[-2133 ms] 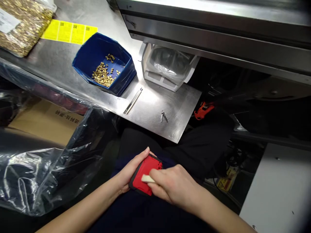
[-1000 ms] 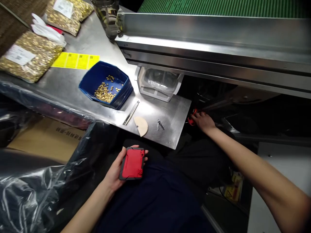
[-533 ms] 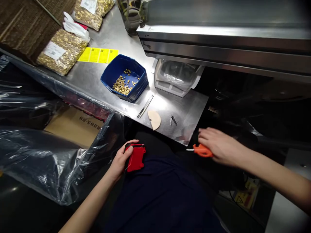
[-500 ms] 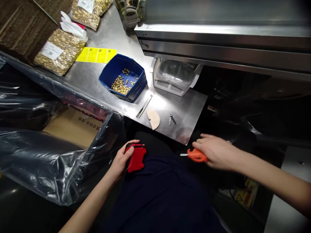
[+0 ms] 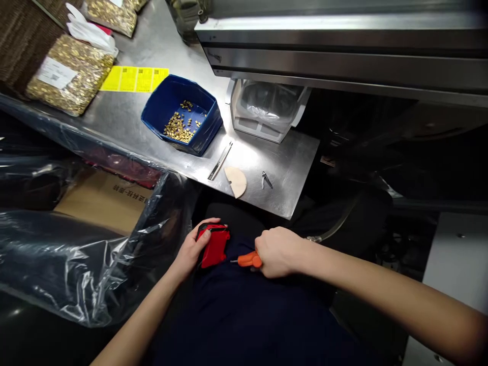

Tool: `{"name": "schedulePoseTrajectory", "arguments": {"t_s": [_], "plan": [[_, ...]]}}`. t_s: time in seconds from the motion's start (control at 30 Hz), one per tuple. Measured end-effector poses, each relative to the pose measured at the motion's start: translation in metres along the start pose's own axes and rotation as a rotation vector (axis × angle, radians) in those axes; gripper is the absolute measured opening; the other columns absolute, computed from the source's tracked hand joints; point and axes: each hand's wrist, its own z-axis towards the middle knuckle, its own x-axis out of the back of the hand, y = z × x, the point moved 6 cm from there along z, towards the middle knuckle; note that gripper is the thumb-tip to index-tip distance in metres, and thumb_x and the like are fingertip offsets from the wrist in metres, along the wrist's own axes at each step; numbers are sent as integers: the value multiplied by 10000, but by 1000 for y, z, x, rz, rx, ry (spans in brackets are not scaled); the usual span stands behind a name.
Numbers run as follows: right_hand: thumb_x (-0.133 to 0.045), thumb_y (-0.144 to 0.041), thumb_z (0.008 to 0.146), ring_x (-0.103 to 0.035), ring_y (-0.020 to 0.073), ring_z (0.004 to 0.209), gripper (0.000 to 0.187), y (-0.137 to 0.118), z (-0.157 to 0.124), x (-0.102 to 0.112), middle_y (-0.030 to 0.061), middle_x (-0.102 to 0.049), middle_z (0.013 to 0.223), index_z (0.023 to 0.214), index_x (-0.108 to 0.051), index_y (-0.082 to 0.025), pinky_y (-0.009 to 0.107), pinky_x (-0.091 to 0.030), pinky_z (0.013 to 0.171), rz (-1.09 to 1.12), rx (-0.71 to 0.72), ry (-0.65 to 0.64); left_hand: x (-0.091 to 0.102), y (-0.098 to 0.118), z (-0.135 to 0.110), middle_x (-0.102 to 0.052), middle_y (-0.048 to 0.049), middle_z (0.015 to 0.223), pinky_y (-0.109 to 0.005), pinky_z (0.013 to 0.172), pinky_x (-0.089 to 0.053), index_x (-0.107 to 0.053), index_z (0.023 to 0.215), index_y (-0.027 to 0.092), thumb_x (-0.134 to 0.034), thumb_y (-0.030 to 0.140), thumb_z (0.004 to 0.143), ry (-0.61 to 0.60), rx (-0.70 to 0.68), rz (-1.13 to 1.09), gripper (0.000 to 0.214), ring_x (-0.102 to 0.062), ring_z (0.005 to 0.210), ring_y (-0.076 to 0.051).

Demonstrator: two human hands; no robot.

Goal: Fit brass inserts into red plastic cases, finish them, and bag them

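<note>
My left hand [image 5: 192, 249] is closed around a red plastic part with black edges [image 5: 214, 247], thumb lying on its top face, over my lap. Just to the right of it, my right hand [image 5: 278, 251] is wrapped around an orange air blow gun [image 5: 248, 260]. Its thin nozzle points left at the red part's lower right edge, a small gap apart. Most of the gun's handle is hidden by the fingers. A clear hose [image 5: 341, 222] with a metal fitting shows behind my right wrist.
On the metal table stand a blue bin [image 5: 152, 114] of small brass pieces and a grey bin [image 5: 263, 136]. Nail clippers [image 5: 267, 180], a half-round wooden disc [image 5: 236, 182] and a slim cutter [image 5: 220, 161] lie near its edge. A plastic-lined box [image 5: 102, 203] stands left.
My right hand has swung left with the orange air blow gun, bringing its nozzle close to the red part. My left hand holds nearly the same position. The view has shifted slightly.
</note>
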Motion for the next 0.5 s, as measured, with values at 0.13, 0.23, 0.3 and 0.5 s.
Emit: {"name": "schedulePoseTrajectory", "arguments": {"t_s": [0.13,0.23,0.3,0.5], "plan": [[-694,-356,800,-759,270,805,230,6,-6,6,137,-776,851,884,-777,-159,312,-526,696,-20,-23,-20,-3,1,-5,-623,-179,1433,-390,1003,-541,-561,1426,209,-787,505,823,-52,9,-36,708,-617,1273,-377],[-673,-332,805,-756,276,794,219,10,-12,11,135,-775,839,883,-782,-159,314,-512,667,-55,-31,1,-1,2,-9,-601,-165,1463,-415,1026,-534,-519,1476,231,-807,464,806,-68,60,-81,766,-590,1307,-384],[-668,-341,800,-745,277,744,226,17,-18,17,132,-771,814,869,-783,-159,316,-485,605,-70,-35,0,-2,9,-13,-566,-147,1502,-448,1038,-529,-467,1523,265,-809,446,811,-114,81,-13,810,-554,1344,-391],[-644,-565,814,-586,191,475,400,53,-43,49,70,-705,631,702,-756,-197,299,-335,444,56,-53,-146,-46,48,-17,-580,-101,1470,-532,1178,-319,-370,1593,328,-877,219,677,-231,-279,838,1052,-507,1303,-419]]}}
